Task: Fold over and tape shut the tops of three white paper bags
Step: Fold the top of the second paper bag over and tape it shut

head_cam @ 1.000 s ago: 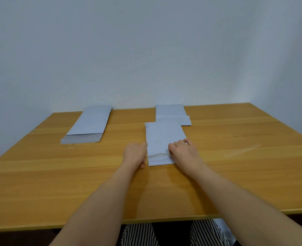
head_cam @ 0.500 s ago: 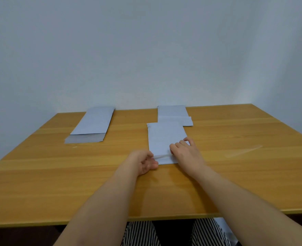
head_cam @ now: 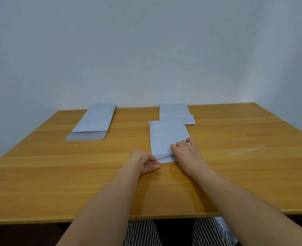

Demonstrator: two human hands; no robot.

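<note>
Three white paper bags lie flat on the wooden table (head_cam: 57, 183). The nearest bag (head_cam: 168, 137) is in the middle, its near end folded over. My left hand (head_cam: 144, 161) pinches the left corner of that folded flap. My right hand (head_cam: 187, 153) presses flat on the bag's near right part. A second bag (head_cam: 175, 113) lies just behind, with a folded end. The third bag (head_cam: 93, 124) lies at the far left.
A strip of clear tape (head_cam: 246, 150) lies on the table to the right of my right hand. The table's front edge runs close to my striped trousers (head_cam: 143, 233). A pale wall stands behind the table.
My left hand has moved from the bag's left edge down to its near left corner and curled onto the flap. The right hand stays pressed on the bag.
</note>
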